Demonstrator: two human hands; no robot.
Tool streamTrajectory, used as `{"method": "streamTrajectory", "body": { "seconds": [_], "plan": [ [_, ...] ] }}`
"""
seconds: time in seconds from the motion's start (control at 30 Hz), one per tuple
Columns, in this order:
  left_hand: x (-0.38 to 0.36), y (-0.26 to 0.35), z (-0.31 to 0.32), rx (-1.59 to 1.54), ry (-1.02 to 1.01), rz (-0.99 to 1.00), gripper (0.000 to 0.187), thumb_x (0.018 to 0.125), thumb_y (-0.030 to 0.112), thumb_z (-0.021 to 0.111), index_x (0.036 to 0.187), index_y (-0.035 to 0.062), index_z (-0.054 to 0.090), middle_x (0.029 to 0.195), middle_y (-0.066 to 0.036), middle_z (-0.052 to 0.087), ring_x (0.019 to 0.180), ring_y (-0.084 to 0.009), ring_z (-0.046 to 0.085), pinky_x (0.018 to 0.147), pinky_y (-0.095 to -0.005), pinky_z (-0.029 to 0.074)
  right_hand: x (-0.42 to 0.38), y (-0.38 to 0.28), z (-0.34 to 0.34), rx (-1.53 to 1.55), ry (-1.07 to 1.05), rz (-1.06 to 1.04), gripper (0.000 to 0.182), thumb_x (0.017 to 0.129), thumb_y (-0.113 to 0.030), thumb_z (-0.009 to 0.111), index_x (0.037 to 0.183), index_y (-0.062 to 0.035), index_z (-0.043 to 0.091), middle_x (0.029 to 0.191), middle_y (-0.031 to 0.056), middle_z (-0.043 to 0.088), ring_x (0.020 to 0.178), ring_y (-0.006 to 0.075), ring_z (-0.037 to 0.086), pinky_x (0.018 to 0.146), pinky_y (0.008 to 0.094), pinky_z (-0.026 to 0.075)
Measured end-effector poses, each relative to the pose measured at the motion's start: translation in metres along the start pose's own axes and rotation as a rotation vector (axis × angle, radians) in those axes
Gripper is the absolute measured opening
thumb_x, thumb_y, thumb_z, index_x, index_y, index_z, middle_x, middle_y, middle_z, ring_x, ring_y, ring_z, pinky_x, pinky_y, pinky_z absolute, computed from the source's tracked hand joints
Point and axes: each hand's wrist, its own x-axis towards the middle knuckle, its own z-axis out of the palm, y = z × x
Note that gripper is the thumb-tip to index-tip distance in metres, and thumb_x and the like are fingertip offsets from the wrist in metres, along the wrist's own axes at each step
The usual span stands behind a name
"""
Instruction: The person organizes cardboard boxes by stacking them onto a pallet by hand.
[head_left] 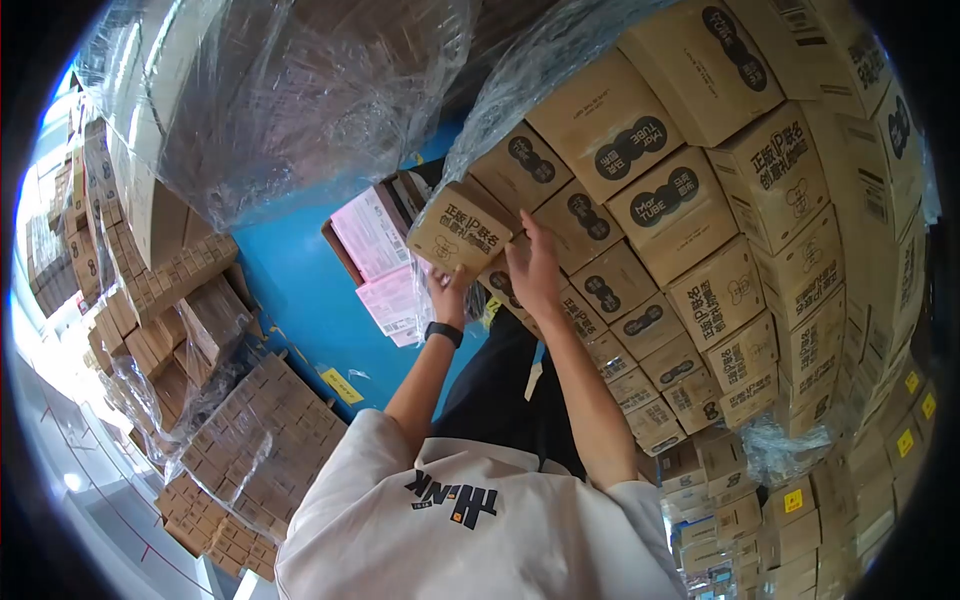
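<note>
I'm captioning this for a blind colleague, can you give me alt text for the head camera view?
A person's left hand and right hand grip a small printed cardboard box at a tall stack of matching boxes. Loose plastic wrap hangs over other cartons above, with a blue floor behind and more wrapped box stacks to the left.

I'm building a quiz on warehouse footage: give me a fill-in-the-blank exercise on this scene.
1. Both hands hold a small ____ box.
2. The left hand wears a black ____ at the wrist.
3. The floor is ____.
4. The pallet stack is covered in clear ____ wrap.

Missing: cardboard; band; blue; plastic
</note>
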Motion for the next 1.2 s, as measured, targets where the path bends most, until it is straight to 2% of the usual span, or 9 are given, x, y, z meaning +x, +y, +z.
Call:
{"method": "streamTrajectory", "body": {
  "seconds": [0.1,0.2,0.33,0.5,0.63,0.73,0.8,0.83,1.2],
  "plan": [
    [-0.016,0.033,0.019,0.294,0.404,0.421,0.062,0.091,0.022,0.064,0.14,0.0055,0.029,0.126,-0.013,0.045,0.112,-0.0213,0.048,0.09,-0.0346,0.044,-0.001,-0.05,-0.072,0.098,0.108,-0.166,0.045,0.089,-0.01,0.058,0.132,-0.0034,0.049,0.131,0.0197,0.049,0.118,0.0352,0.049,0.098,0.0439,0.04],
    [-0.053,0.106,0.061,0.067,-0.006,0.507,0.066,0.091,0.021,0.064,0.144,0.0066,0.026,0.13,-0.013,0.042,0.117,-0.0224,0.045,0.095,-0.0352,0.041,0.02,-0.082,-0.133,-0.086,0.34,-0.291,0.046,0.089,-0.012,0.059,0.133,-0.0041,0.048,0.131,0.0193,0.049,0.12,0.035,0.047,0.098,0.0437,0.039],
    [-0.038,0.173,0.152,-0.129,-0.393,0.263,0.077,0.088,0.028,0.067,0.147,0.0065,0.021,0.13,-0.015,0.044,0.115,-0.0227,0.048,0.093,-0.0325,0.043,0.075,-0.078,-0.151,-0.615,0.377,-0.253,0.055,0.088,-0.025,0.062,0.137,-0.0066,0.045,0.137,0.0205,0.042,0.128,0.0373,0.037,0.104,0.0523,0.03],
    [-0.011,0.192,0.236,-0.111,-0.353,0.275,0.088,0.085,0.031,0.072,0.145,0.0001,0.016,0.124,-0.019,0.049,0.113,-0.0234,0.051,0.096,-0.035,0.043,0.086,-0.068,-0.136,-0.848,0.373,-0.253,0.062,0.085,-0.032,0.064,0.139,-0.009,0.043,0.141,0.0203,0.035,0.132,0.0376,0.031,0.108,0.0587,0.019],
    [-0.023,0.194,0.222,-0.186,-0.413,0.332,0.086,0.084,0.027,0.073,0.144,-0.0004,0.018,0.128,-0.02,0.046,0.116,-0.0251,0.051,0.097,-0.0343,0.044,0.076,-0.08,-0.158,-0.551,0.233,-0.199,0.06,0.085,-0.027,0.065,0.138,-0.0086,0.044,0.138,0.0203,0.04,0.13,0.0365,0.033,0.108,0.0551,0.023],
    [-0.029,0.191,0.218,-0.145,-0.325,0.542,0.082,0.085,0.025,0.073,0.143,-0.0002,0.021,0.131,-0.02,0.043,0.118,-0.0251,0.049,0.097,-0.033,0.044,0.065,-0.11,-0.184,-0.454,0.441,-0.421,0.058,0.086,-0.024,0.066,0.138,-0.009,0.044,0.131,0.0206,0.046,0.125,0.0362,0.039,0.107,0.0536,0.026],
    [-0.032,0.202,0.214,-0.005,-0.26,0.682,0.079,0.085,0.024,0.072,0.142,-0.0003,0.024,0.135,-0.021,0.039,0.121,-0.0248,0.047,0.098,-0.0339,0.043,0.064,-0.133,-0.205,-0.484,0.561,-0.41,0.059,0.086,-0.027,0.065,0.138,-0.0093,0.044,0.132,0.0219,0.047,0.126,0.0371,0.04,0.107,0.0537,0.026],
    [-0.052,0.229,0.213,-0.149,-0.419,0.465,0.076,0.086,0.027,0.071,0.144,0.0049,0.028,0.144,-0.022,0.028,0.133,-0.0277,0.031,0.107,-0.039,0.033,0.065,-0.138,-0.214,-0.498,0.629,-0.412,0.059,0.087,-0.028,0.065,0.139,-0.0094,0.044,0.133,0.0225,0.047,0.127,0.0376,0.041,0.107,0.0538,0.026],
    [-0.026,0.223,0.236,0.232,-0.268,0.627,0.062,0.087,0.043,0.061,0.135,0.0075,0.045,0.145,-0.024,0.025,0.136,-0.0409,0.021,0.11,-0.045,0.024,0.092,-0.114,-0.185,-1.043,0.416,-0.249,0.065,0.084,-0.027,0.063,0.143,-0.0168,0.039,0.145,0.0215,0.036,0.137,0.0356,0.031,0.108,0.0656,0.014]
  ]
}}
